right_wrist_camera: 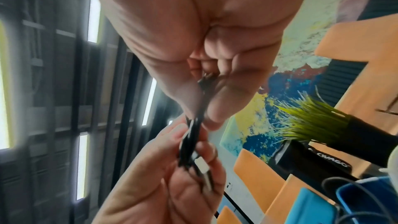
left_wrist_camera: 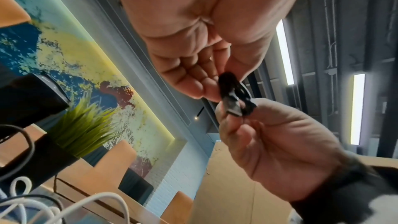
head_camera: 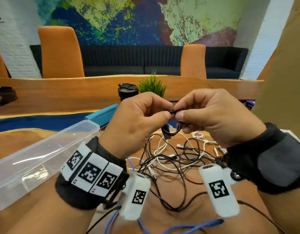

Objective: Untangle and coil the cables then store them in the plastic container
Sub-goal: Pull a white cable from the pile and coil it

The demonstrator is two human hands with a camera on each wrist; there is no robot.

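Both hands are raised above the table, pinching a small coiled black cable (head_camera: pixel 172 130) between them. My left hand (head_camera: pixel 142 119) pinches the coil's top with thumb and forefinger, and my right hand (head_camera: pixel 211 115) pinches it from the other side. The coil (left_wrist_camera: pixel 233 94) with its plug hangs between the fingertips; in the right wrist view the black strands (right_wrist_camera: pixel 193 135) and a silver plug tip (right_wrist_camera: pixel 202 166) show. Below lies a tangle of black and white cables (head_camera: pixel 176 157). The clear plastic container (head_camera: pixel 36 159) stands open at the left.
A blue wire (head_camera: pixel 193 227) runs along the near table edge. A black tumbler (head_camera: pixel 127 92) and a small green plant (head_camera: pixel 152 85) stand behind the hands. A blue box (head_camera: pixel 103 114) lies beyond the container. Orange chairs and a dark sofa stand farther back.
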